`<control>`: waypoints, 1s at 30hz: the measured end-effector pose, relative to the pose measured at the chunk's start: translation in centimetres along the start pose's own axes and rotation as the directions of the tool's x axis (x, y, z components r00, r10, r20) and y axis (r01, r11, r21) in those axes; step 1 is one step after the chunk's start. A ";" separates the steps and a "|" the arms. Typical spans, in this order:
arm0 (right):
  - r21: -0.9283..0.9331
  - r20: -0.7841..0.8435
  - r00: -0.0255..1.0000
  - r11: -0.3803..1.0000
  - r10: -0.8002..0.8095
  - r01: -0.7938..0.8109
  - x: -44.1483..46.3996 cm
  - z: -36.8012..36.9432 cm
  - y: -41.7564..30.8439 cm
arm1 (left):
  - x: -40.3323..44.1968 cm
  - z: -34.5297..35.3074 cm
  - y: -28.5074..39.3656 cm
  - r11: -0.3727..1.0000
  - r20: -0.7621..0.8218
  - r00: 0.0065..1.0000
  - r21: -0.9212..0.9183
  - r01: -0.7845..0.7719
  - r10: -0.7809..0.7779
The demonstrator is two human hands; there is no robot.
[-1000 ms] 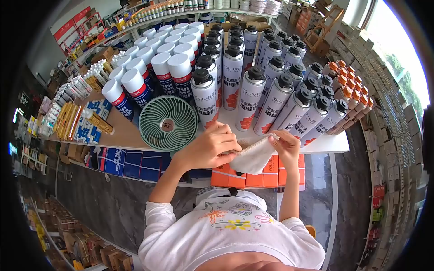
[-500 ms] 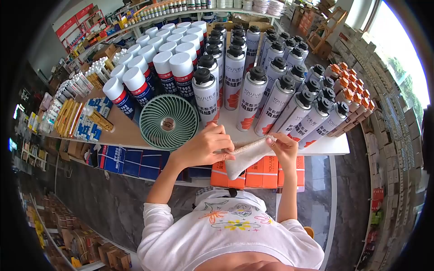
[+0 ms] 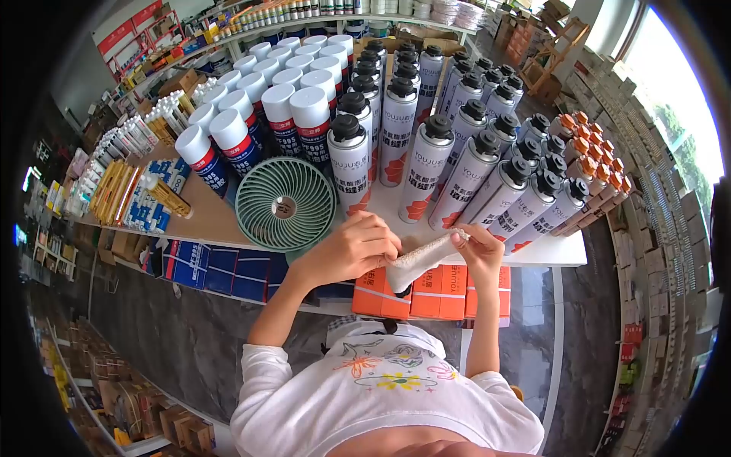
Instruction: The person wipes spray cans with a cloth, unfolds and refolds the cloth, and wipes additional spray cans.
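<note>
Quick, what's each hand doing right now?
Left hand: closed, pinching one end of the whitish cloth.
Right hand: closed, pinching the cloth's other end.

The one head camera looks forward and steeply down over the shirt, with the left hand and right hand near mid-view. Its wide, round-edged view reaches past the table to a far shelf.
</note>
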State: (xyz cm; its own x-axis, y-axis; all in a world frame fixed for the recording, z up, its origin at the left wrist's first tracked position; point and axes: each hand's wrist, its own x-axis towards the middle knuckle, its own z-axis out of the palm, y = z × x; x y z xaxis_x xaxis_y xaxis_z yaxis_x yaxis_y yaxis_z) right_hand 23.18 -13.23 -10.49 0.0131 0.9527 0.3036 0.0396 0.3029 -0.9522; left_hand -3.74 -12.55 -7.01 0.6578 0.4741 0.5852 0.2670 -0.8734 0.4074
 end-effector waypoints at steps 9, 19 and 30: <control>0.016 -0.028 0.999 0.999 -0.033 0.033 -0.3 0.7 -0.2 | 0.2 0.5 1.5 0.979 0.024 0.997 0.186 -0.083 0.080; 0.043 0.041 0.999 0.999 -0.005 0.003 -0.8 1.2 0.5 | -0.5 -0.3 1.5 0.994 -0.013 1.000 0.112 -0.003 0.004; -0.059 0.042 0.998 0.997 -0.040 0.042 -0.1 0.5 -0.2 | -1.5 -0.8 0.4 0.981 -0.047 0.993 0.158 0.115 -0.109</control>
State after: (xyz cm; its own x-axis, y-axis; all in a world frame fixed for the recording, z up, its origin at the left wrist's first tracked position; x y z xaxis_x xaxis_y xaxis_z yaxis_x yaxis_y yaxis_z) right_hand 22.67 -13.39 -10.36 -0.0303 0.9401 0.3395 0.0993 0.3408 -0.9349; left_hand -5.19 -13.49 -7.15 0.5912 0.5708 0.5698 0.4484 -0.8198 0.3561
